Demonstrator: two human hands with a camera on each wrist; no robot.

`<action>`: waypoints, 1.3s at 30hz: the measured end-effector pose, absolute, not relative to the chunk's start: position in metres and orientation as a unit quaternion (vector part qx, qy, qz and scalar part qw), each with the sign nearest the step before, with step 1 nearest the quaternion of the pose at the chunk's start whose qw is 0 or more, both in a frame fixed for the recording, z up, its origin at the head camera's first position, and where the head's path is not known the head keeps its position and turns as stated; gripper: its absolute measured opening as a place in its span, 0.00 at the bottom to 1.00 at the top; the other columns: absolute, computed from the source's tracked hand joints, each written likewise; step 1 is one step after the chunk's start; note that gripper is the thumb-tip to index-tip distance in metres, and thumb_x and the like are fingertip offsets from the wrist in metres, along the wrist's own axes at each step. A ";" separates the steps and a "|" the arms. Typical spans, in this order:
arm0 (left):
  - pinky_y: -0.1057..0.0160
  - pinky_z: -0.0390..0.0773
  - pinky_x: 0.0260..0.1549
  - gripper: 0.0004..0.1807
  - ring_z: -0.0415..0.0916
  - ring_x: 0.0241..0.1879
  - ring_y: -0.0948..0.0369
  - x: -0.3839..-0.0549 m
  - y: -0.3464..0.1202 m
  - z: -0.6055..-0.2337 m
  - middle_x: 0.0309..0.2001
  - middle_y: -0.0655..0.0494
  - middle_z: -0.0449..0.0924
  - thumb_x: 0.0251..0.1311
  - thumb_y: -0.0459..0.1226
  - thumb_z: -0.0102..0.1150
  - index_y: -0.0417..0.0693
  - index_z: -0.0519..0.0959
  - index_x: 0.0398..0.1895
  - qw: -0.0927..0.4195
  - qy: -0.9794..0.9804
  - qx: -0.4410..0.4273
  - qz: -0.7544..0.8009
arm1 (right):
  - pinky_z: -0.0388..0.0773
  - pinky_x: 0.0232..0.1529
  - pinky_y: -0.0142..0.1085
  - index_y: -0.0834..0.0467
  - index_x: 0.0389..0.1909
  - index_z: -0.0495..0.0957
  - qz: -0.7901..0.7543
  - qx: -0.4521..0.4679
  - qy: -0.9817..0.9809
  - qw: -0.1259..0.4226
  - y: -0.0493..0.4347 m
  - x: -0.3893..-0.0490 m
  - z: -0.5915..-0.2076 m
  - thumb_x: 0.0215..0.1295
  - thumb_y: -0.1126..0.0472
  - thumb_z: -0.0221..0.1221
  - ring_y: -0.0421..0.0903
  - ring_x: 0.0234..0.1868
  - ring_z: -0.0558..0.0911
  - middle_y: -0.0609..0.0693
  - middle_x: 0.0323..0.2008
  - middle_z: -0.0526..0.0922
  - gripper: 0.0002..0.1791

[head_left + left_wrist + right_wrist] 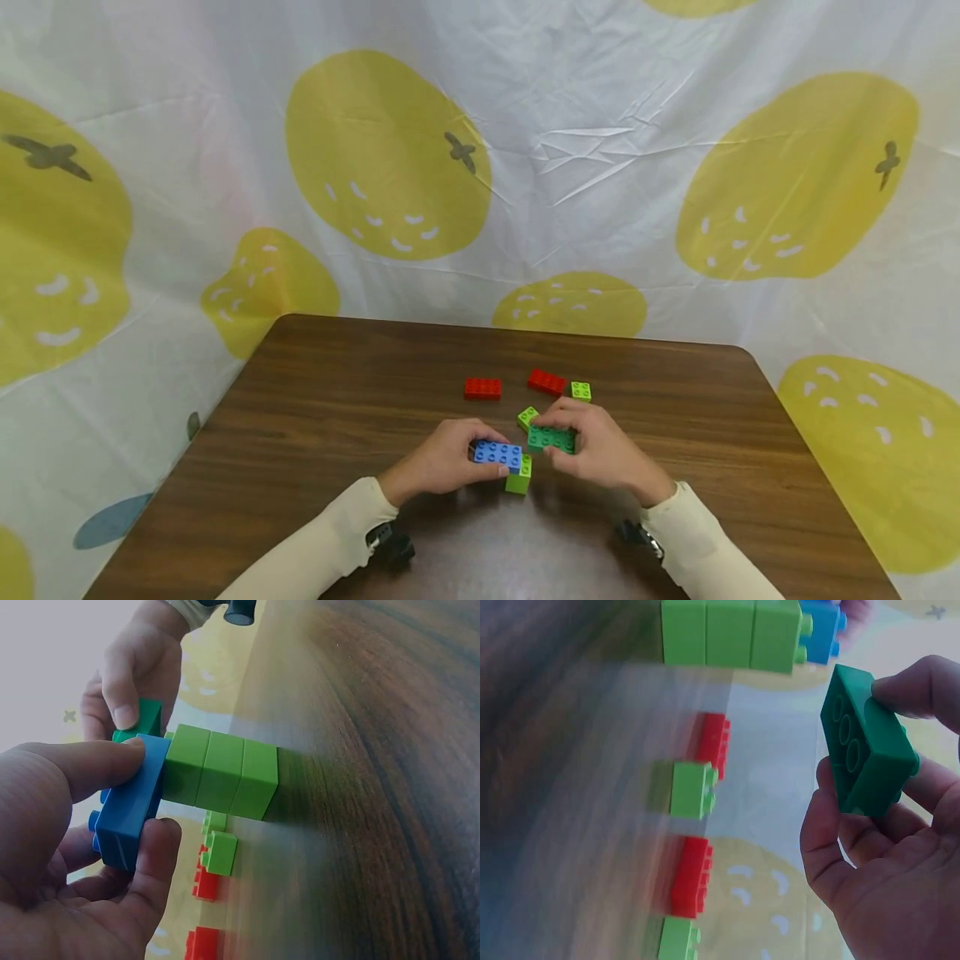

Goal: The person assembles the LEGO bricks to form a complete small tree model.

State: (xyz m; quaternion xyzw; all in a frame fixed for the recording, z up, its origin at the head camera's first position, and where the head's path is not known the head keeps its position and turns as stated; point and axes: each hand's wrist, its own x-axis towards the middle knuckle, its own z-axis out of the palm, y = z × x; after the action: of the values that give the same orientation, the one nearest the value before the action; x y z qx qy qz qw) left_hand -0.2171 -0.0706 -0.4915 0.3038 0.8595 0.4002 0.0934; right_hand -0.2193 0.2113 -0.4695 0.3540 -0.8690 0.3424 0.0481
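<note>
My left hand grips a blue toy brick between thumb and fingers. The blue brick lies across one side of the top of a stack of three lime-green bricks, overhanging to the left. Bare lime studs show beside it on the stack's right. In my right hand, a dark green brick is pinched, raised off the table to the right of the stack. Its hollow underside shows in the right wrist view.
Beyond the hands, two red bricks and two small lime-green bricks lie loose on the brown wooden table. One lime-green brick is close behind the right hand. A fruit-patterned cloth hangs behind the table.
</note>
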 end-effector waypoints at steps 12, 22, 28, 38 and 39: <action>0.69 0.78 0.36 0.20 0.76 0.37 0.68 -0.218 -0.071 -0.492 0.44 0.61 0.85 0.63 0.50 0.74 0.52 0.87 0.54 0.099 0.862 0.302 0.395 | 0.79 0.35 0.30 0.49 0.53 0.87 0.344 0.386 -0.855 0.031 0.202 -0.208 -0.480 0.55 0.63 0.71 0.35 0.38 0.79 0.38 0.45 0.85 0.21; 0.69 0.78 0.35 0.20 0.76 0.37 0.67 -0.219 -0.070 -0.492 0.44 0.61 0.86 0.64 0.50 0.74 0.52 0.88 0.53 0.097 0.860 0.306 0.396 | 0.80 0.40 0.32 0.50 0.51 0.89 0.347 0.396 -0.849 0.045 0.199 -0.208 -0.482 0.65 0.53 0.74 0.35 0.40 0.81 0.40 0.44 0.88 0.15; 0.69 0.78 0.35 0.19 0.76 0.37 0.68 -0.219 -0.070 -0.491 0.44 0.61 0.86 0.63 0.50 0.75 0.52 0.88 0.53 0.095 0.860 0.304 0.397 | 0.80 0.40 0.32 0.51 0.50 0.89 0.360 0.390 -0.847 0.031 0.199 -0.209 -0.485 0.64 0.54 0.75 0.36 0.39 0.81 0.41 0.43 0.88 0.15; 0.69 0.78 0.35 0.19 0.76 0.37 0.68 -0.220 -0.069 -0.493 0.44 0.62 0.86 0.63 0.49 0.76 0.52 0.88 0.52 0.095 0.859 0.307 0.399 | 0.79 0.38 0.31 0.51 0.47 0.89 0.354 0.384 -0.853 0.012 0.199 -0.210 -0.483 0.60 0.58 0.77 0.35 0.37 0.79 0.40 0.41 0.88 0.15; 0.69 0.78 0.35 0.19 0.76 0.37 0.68 -0.220 -0.068 -0.493 0.44 0.62 0.86 0.63 0.49 0.76 0.53 0.88 0.52 0.095 0.858 0.308 0.399 | 0.78 0.37 0.30 0.51 0.47 0.89 0.351 0.383 -0.854 0.011 0.199 -0.210 -0.482 0.59 0.58 0.77 0.34 0.37 0.78 0.39 0.40 0.87 0.15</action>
State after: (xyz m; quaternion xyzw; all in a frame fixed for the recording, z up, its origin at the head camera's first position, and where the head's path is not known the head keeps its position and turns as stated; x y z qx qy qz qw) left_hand -0.2201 -0.0684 -0.4931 0.3081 0.8584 0.3991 0.0951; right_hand -0.2104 0.1986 -0.4823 0.3832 -0.8542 0.3512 0.0113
